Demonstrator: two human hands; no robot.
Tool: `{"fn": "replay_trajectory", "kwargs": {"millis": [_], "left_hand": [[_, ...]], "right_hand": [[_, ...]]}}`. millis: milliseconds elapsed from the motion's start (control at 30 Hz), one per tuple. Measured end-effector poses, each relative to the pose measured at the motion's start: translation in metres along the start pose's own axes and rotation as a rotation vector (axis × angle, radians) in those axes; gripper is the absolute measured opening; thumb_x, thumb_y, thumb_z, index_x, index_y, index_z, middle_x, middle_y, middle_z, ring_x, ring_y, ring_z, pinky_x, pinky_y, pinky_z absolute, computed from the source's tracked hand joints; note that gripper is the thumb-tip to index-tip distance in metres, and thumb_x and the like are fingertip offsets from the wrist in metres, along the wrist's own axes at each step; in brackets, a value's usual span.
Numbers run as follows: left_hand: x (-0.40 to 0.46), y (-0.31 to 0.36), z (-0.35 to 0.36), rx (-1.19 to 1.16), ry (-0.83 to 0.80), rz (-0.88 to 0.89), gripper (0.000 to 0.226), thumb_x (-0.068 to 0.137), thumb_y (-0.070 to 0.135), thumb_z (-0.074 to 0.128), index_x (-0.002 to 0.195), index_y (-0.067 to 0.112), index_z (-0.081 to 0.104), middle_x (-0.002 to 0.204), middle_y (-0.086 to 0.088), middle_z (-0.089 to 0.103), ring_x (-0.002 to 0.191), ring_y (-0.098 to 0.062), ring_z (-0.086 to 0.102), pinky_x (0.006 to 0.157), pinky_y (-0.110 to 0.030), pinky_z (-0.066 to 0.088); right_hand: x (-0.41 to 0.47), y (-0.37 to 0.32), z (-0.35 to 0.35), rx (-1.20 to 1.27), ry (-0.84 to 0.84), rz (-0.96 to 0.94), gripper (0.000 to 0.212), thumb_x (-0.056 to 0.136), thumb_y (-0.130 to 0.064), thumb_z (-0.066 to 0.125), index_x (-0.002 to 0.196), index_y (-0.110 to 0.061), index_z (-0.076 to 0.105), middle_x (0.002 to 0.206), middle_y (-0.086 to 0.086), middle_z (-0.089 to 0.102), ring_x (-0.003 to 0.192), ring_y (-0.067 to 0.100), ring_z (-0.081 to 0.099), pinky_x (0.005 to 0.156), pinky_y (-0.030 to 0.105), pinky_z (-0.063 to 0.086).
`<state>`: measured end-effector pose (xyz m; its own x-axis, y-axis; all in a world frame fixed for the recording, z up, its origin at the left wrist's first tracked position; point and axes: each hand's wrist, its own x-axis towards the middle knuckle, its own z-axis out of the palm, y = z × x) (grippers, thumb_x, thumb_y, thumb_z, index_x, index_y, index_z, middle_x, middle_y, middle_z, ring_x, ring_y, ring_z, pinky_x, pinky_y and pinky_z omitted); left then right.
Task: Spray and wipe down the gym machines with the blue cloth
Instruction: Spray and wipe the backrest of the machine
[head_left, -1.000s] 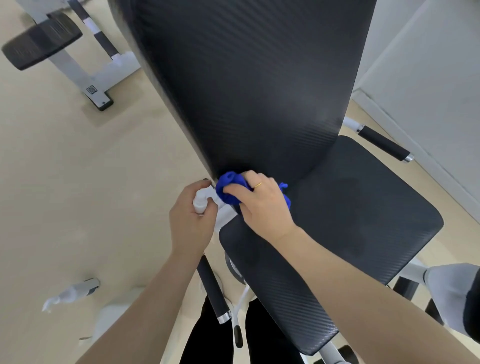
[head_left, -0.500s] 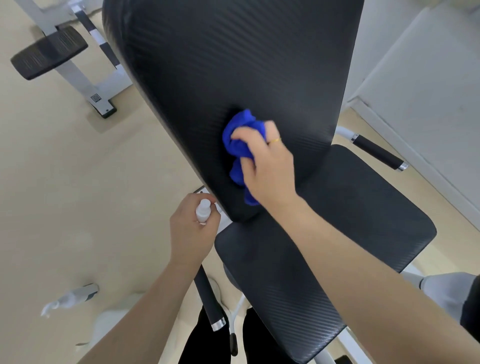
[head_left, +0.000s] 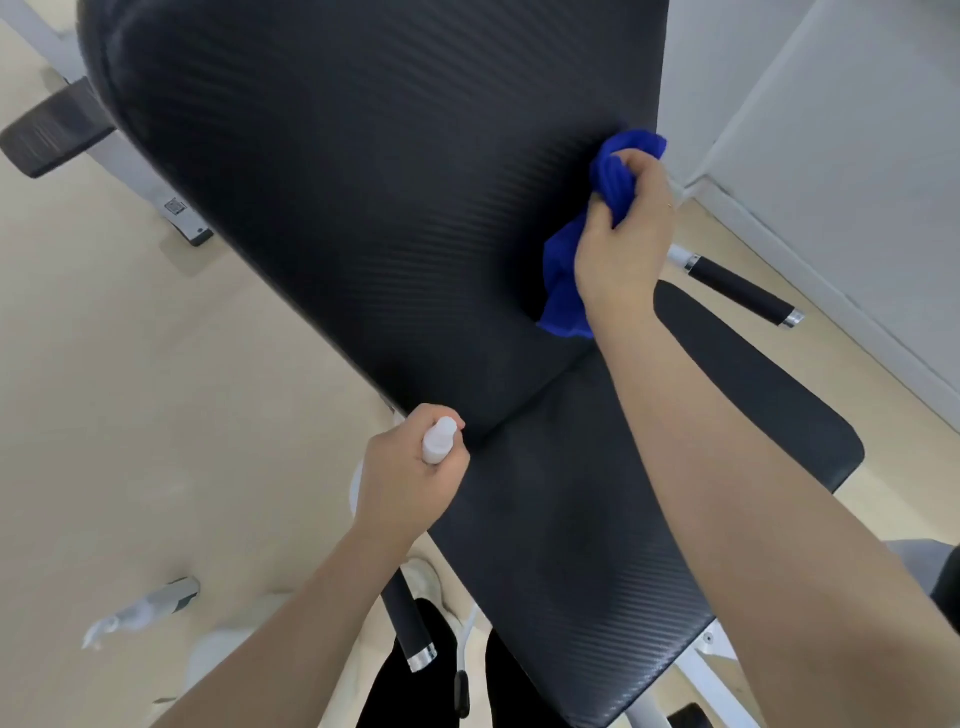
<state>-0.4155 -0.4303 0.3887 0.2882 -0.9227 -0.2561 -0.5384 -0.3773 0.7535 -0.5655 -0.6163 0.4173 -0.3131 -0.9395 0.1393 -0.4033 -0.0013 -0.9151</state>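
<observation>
Moved: right hand (head_left: 621, 234) and blue cloth (head_left: 608, 182) are now sitting up at the backrest's (head_left: 363, 182) right edge, shifted from lower centre.
Right grip: fingers are bunching the cloth tight, pressing it on the pad.
Left grip: left hand (head_left: 405, 480) is clutching a white spray bottle (head_left: 438, 440) beside the seat (head_left: 597, 519) hinge.
Floor: another sprayer (head_left: 143, 610) is lying at lower left.

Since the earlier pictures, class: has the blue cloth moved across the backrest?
Yes. The blue cloth, gripped by the right hand, has moved up from the seat joint to the backrest's right edge.
</observation>
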Motion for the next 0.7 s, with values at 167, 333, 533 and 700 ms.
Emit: {"fn": "replay_trajectory", "kwargs": {"millis": [167, 333, 533, 700], "left_hand": [[0.01, 0.005, 0.013, 0.092, -0.024, 0.054, 0.005, 0.081, 0.029, 0.053, 0.08, 0.034, 0.054, 0.074, 0.016, 0.06, 0.064, -0.012, 0.059, 0.06, -0.034, 0.053], [0.015, 0.019, 0.025, 0.011, -0.102, 0.057, 0.017, 0.084, 0.025, 0.061, 0.07, 0.021, 0.053, 0.059, 0.01, 0.053, 0.053, -0.009, 0.048, 0.052, -0.02, 0.039], [0.017, 0.034, 0.031, -0.129, -0.149, 0.153, 0.045, 0.073, 0.047, 0.042, 0.068, 0.004, 0.053, 0.057, -0.009, 0.049, 0.052, -0.019, 0.043, 0.05, -0.029, 0.037], [0.021, 0.04, 0.033, -0.136, -0.179, 0.249, 0.052, 0.082, 0.041, 0.038, 0.058, -0.006, 0.043, 0.054, -0.021, 0.043, 0.053, -0.038, 0.043, 0.052, -0.049, 0.038]], "right_hand": [[0.011, 0.039, -0.005, -0.077, 0.003, 0.318, 0.038, 0.089, -0.005, 0.042, 0.125, -0.016, 0.05, 0.116, -0.001, 0.056, 0.101, 0.016, 0.053, 0.079, 0.018, 0.037], [0.008, 0.054, -0.009, -0.054, -0.041, 0.418, 0.038, 0.091, -0.01, 0.045, 0.128, -0.017, 0.049, 0.121, 0.002, 0.057, 0.109, 0.02, 0.054, 0.095, 0.033, 0.042], [-0.012, 0.043, -0.008, 0.059, -0.136, 0.017, 0.033, 0.088, -0.005, 0.048, 0.118, -0.015, 0.056, 0.116, 0.002, 0.058, 0.106, 0.015, 0.053, 0.094, 0.023, 0.039], [-0.016, 0.09, -0.035, -0.429, -0.423, 0.49, 0.041, 0.09, -0.005, 0.044, 0.126, -0.021, 0.053, 0.129, 0.007, 0.052, 0.116, 0.029, 0.05, 0.091, 0.033, 0.039]]}}
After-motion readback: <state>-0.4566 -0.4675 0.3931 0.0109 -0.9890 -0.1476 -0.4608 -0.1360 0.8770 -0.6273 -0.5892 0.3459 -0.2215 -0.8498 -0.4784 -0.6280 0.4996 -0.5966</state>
